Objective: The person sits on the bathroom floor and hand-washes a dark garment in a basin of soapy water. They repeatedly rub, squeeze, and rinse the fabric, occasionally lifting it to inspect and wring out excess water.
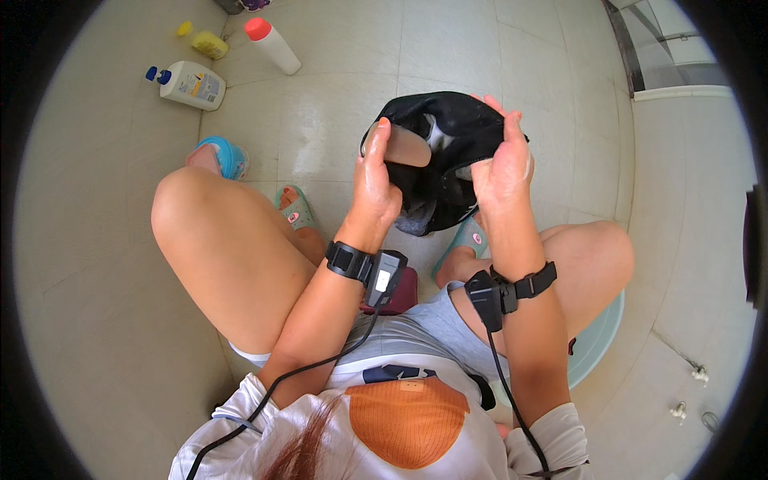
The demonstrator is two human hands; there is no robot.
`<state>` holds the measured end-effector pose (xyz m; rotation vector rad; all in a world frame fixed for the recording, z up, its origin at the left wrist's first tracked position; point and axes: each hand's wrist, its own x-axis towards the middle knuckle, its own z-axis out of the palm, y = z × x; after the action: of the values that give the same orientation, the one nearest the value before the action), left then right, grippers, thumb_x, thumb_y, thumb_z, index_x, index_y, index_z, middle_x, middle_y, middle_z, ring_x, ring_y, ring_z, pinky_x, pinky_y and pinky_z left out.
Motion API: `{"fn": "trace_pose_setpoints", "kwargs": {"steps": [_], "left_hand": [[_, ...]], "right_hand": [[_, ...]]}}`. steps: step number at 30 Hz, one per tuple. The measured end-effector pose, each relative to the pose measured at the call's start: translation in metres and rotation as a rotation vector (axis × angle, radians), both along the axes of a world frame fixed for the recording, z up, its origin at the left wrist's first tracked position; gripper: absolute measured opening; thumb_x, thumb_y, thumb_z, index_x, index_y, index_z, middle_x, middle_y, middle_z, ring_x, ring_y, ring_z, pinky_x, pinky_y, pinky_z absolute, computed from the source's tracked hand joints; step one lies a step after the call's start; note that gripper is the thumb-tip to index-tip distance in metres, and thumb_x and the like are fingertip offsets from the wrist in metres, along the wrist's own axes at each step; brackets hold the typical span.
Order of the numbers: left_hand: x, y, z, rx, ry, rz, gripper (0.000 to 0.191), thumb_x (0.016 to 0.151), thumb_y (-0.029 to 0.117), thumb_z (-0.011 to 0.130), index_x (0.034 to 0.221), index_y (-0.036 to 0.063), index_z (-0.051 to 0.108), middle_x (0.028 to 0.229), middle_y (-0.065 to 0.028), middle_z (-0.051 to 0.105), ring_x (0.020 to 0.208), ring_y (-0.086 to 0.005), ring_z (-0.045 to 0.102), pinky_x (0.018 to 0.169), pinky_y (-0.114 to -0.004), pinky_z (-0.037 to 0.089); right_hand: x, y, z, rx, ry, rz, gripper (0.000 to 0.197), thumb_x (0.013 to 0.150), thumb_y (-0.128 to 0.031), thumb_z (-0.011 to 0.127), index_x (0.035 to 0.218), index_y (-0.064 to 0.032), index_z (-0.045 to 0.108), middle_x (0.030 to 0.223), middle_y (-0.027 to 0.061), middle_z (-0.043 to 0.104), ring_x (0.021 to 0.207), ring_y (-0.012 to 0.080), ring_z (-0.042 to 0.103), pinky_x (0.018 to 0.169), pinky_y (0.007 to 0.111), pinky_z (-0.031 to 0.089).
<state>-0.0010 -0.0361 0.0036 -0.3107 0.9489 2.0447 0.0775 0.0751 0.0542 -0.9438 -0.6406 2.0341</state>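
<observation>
A black cloth item (456,108), perhaps a cap or a garment, is held up between my two hands, with white and grey parts showing inside its folds. My left hand (375,183) grips its left side. Under that thumb is a smooth, translucent brownish bar of soap (409,149), lying against the cloth; my left fingers are mostly hidden behind. On the other side, my right hand (503,171) has hold of the cloth's right edge, fingers behind it and thumb toward the inside. The skin of both hands looks wet.
By the left wall are a white pump bottle (193,86), a yellow bottle (209,45) and a white bottle with red cap (279,51). A blue tub (231,159) stands beyond my left knee. A pale green basin (600,345) is behind my right leg; taps (699,375) project from the right wall.
</observation>
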Motion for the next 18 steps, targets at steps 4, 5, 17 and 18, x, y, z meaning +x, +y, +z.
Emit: {"fn": "trace_pose_setpoints", "kwargs": {"steps": [4, 5, 17, 18], "left_hand": [[-0.002, -0.005, 0.001, 0.099, -0.090, -0.084, 0.028, 0.084, 0.023, 0.066, 0.106, 0.0068, 0.059, 0.104, -0.0042, 0.059, 0.096, -0.0154, 0.057, 0.082, -0.031, 0.047], [0.000, -0.003, -0.001, 0.123, -0.081, -0.118, 0.036, 0.087, 0.030, 0.062, 0.114, 0.0060, 0.056, 0.111, -0.0040, 0.057, 0.100, -0.0158, 0.055, 0.088, -0.032, 0.046], [0.016, -0.009, 0.001, 0.205, -0.031, -0.176, 0.058, 0.096, 0.051, 0.031, 0.140, 0.0139, 0.027, 0.143, -0.0035, 0.033, 0.128, -0.0183, 0.036, 0.105, -0.037, 0.032], [0.015, -0.010, -0.001, 0.208, -0.053, -0.239, 0.058, 0.095, 0.051, 0.034, 0.138, 0.0126, 0.031, 0.140, -0.0035, 0.037, 0.126, -0.0185, 0.039, 0.104, -0.036, 0.033]], "right_hand": [[-0.011, -0.022, -0.004, 0.212, -0.004, 0.265, 0.053, 0.099, -0.041, 0.031, 0.120, 0.0030, 0.052, 0.117, 0.0135, 0.057, 0.108, 0.0221, 0.054, 0.100, 0.034, 0.037], [-0.012, -0.033, -0.009, 0.476, -0.221, 0.377, 0.054, 0.098, -0.041, 0.034, 0.128, 0.0014, 0.047, 0.126, 0.0162, 0.053, 0.121, 0.0249, 0.046, 0.107, 0.036, 0.026], [-0.035, -0.038, -0.061, 1.262, -0.827, 0.554, 0.058, 0.093, -0.043, 0.042, 0.139, -0.0075, 0.034, 0.146, 0.0171, 0.028, 0.135, 0.0333, 0.025, 0.109, 0.053, 0.014], [-0.035, -0.034, -0.062, 1.184, -0.860, 0.555, 0.060, 0.093, -0.045, 0.042, 0.138, -0.0074, 0.035, 0.145, 0.0171, 0.029, 0.135, 0.0329, 0.026, 0.109, 0.053, 0.014]]}}
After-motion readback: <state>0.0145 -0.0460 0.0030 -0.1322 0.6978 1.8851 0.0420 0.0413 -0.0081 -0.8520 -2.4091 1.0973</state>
